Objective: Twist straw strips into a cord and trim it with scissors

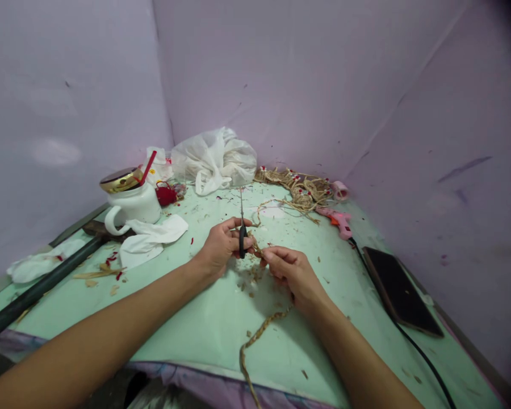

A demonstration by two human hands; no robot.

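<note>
My left hand is closed around the black handles of a pair of scissors, whose thin blades point up and away from me. Just to its right, my right hand pinches a braided jute cord close to the scissors. The cord runs under that hand, across the pale green table and over its near edge. Small jute scraps lie on the table beneath both hands.
A white mug with a gold lid stands at the left beside white cloths and a dark rod. A white plastic bag, jute ornaments, pink tape, a pink glue gun and a phone lie at the back and right.
</note>
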